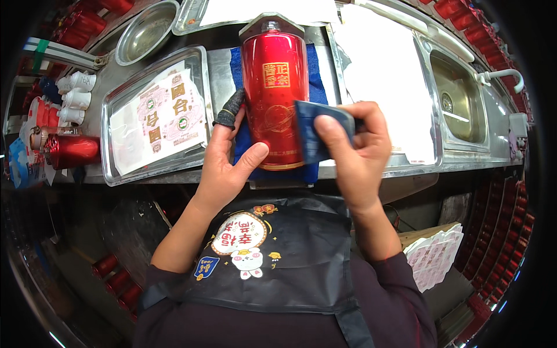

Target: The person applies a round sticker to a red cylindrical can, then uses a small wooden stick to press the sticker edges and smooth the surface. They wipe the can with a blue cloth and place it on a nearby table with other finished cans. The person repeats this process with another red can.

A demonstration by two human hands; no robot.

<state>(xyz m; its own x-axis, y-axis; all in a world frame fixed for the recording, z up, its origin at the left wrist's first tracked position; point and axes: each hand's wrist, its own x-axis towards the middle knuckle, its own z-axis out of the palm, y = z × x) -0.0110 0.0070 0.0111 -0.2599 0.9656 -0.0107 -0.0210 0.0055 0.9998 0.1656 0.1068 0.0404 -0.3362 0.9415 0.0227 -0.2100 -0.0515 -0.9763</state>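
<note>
A glossy red bottle (275, 100) lies on a blue cloth (318, 78), its neck against an angular metal rest. Gold characters and a ringed-planet design decorate its front. My left hand (226, 161) grips the bottle's left side, thumb at the lower front edge and fingers partly hidden along the flank. One of its fingers wears a dark knitted finger cover (229, 111). Between the thumb and fingers of my right hand (359, 152) is a flat blue scraper (314, 130). The scraper's edge is at the bottle's right side; whether it presses on the glass I cannot tell.
Left of the bottle, a metal tray (208, 82) holds printed decal sheets (167, 113). A metal bowl (148, 32) stands behind it. White sheets (387, 82) lie to the right, before a sink (457, 98). Another red bottle (74, 150) lies at the far left.
</note>
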